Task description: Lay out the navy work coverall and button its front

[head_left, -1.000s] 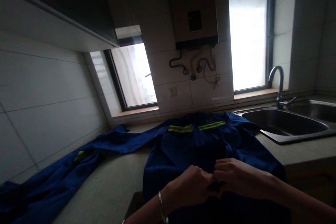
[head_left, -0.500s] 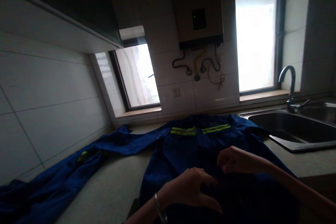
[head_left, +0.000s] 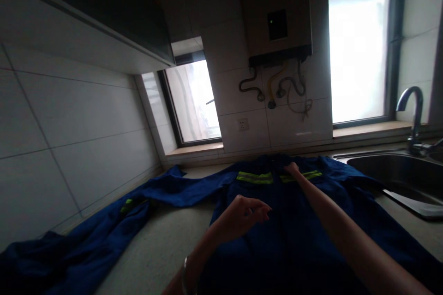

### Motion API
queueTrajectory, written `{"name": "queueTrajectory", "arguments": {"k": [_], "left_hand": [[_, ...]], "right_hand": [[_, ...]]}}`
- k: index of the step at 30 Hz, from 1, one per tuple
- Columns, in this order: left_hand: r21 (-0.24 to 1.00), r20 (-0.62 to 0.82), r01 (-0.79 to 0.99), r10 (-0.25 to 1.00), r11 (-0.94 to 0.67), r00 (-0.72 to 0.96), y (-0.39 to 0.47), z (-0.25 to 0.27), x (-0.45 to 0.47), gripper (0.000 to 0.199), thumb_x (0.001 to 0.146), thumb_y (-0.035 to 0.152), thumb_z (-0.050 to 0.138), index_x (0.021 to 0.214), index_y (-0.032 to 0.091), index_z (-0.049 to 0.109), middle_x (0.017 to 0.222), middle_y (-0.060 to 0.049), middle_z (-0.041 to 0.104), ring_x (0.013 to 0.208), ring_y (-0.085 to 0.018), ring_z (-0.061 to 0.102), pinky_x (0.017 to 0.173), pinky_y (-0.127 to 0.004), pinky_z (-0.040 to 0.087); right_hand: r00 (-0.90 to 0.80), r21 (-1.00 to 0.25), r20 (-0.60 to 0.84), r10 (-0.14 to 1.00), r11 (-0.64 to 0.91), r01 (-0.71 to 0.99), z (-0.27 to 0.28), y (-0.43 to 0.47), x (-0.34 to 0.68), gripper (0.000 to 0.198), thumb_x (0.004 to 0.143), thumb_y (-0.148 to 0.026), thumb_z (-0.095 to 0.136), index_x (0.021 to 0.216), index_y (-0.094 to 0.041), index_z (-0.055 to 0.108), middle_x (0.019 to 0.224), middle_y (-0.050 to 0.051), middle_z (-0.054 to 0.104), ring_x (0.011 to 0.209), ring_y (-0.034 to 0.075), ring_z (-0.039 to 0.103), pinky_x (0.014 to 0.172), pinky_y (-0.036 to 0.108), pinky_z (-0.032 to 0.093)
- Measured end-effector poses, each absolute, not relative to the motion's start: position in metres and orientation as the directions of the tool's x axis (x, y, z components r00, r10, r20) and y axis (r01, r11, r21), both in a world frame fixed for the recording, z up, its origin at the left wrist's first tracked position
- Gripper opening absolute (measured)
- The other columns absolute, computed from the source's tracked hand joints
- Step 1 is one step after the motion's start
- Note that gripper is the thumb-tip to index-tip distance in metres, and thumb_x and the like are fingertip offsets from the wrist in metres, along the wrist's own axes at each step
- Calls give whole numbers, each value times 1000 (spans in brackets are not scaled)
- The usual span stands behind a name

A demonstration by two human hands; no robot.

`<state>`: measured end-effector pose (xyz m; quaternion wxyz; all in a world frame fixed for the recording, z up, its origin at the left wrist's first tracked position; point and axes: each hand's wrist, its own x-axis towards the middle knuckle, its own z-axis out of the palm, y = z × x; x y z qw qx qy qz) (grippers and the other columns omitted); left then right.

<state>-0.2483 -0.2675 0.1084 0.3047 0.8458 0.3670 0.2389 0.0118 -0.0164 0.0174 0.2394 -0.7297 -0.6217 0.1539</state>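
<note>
A dark blue work jacket [head_left: 256, 230] with yellow-green reflective strips on the chest is spread over the countertop, its collar toward the wall. One sleeve stretches far to the left along the counter. My right hand [head_left: 292, 168] reaches to the upper front near the collar, its fingers closed on the cloth; the fingertips are partly hidden. My left hand [head_left: 244, 214], with a bracelet at the wrist, hovers above the jacket's middle. Its fingers are loosely bent, a gap shows beside the thumb, and nothing is held.
On the right, a steel sink [head_left: 384, 170] with a curved faucet [head_left: 415, 115] is set into the counter [head_left: 148, 244]. A water heater [head_left: 277, 14] with pipes hangs on the tiled wall between two windows. An overhead cabinet [head_left: 104, 14] juts out at upper left.
My right hand has moved forward from the jacket's middle to near its collar. My left hand has risen slightly and its fingers have drawn closer together. The view has shifted left.
</note>
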Motion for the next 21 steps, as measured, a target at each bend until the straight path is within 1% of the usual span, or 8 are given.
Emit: {"name": "queueTrajectory", "arguments": {"k": [5, 7, 9, 11, 13, 17, 19, 21], "left_hand": [[717, 224, 465, 804, -519, 551, -264, 114, -263, 34, 88, 35, 46, 97, 12, 69, 85, -7, 72, 78, -16, 66, 70, -24, 49], [718, 286, 477, 839, -507, 462, -259, 112, -266, 32, 88, 34, 46, 94, 13, 70, 87, -6, 72, 82, -17, 66, 74, -25, 50], [690, 374, 505, 853, -518, 363, -250, 113, -267, 31, 88, 33, 45, 94, 15, 70, 92, -6, 71, 87, -18, 65, 77, -27, 50], [604, 492, 557, 817, -570, 302, -238, 122, -262, 27, 87, 30, 47, 96, 17, 69, 97, -6, 70, 91, -19, 64, 81, -29, 50], [462, 618, 617, 730, -637, 291, -221, 145, -251, 25, 84, 26, 51, 103, 19, 67, 105, -6, 67, 98, -20, 61, 87, -32, 48], [211, 776, 632, 521, -746, 356, -187, 225, -213, 42, 80, 24, 57, 122, 19, 54, 122, -10, 58, 111, -21, 54, 95, -36, 43], [184, 765, 582, 487, -792, 421, -177, 268, -191, 51, 75, 29, 65, 123, 17, 52, 121, -11, 58, 107, -21, 56, 89, -33, 46], [234, 673, 543, 538, -806, 508, -176, 302, -174, 46, 71, 32, 69, 112, 14, 60, 103, -8, 66, 91, -19, 62, 77, -28, 50]], "right_hand": [[87, -287, 212, 973, -23, 958, 49, -19, -1, 31, 88, -15, 38, 104, -13, 64, 112, 21, 59, 101, 28, 60, 77, 34, 48], [15, -189, 289, 957, 41, 981, 84, -24, 6, 35, 90, -16, 33, 111, -15, 61, 131, 21, 46, 109, 29, 55, 85, 39, 45], [-79, -68, 383, 920, 113, 991, 132, -35, 21, 35, 91, -16, 33, 116, -17, 58, 142, 20, 30, 110, 28, 53, 86, 39, 44], [-261, 169, 523, 811, 202, 965, 186, -51, 37, 33, 92, -17, 34, 111, -15, 61, 142, 20, 29, 98, 24, 57, 77, 34, 45], [-392, 284, 623, 677, 272, 920, 240, -72, 52, 30, 91, -18, 37, 101, -13, 64, 136, 19, 35, 89, 19, 56, 71, 29, 42], [-445, 284, 818, 363, 417, 863, 325, -123, 68, 29, 88, -11, 39, 88, -10, 69, 112, 12, 50, 89, 10, 49, 75, 23, 37], [-376, 255, 898, 229, 427, 868, 356, -148, 73, 31, 88, -8, 38, 85, -8, 69, 105, 9, 52, 91, 9, 48, 79, 22, 36], [-307, 228, 940, 148, 395, 890, 379, -172, 80, 32, 88, -9, 37, 85, -6, 69, 104, 7, 52, 95, 9, 48, 81, 22, 36]]}}
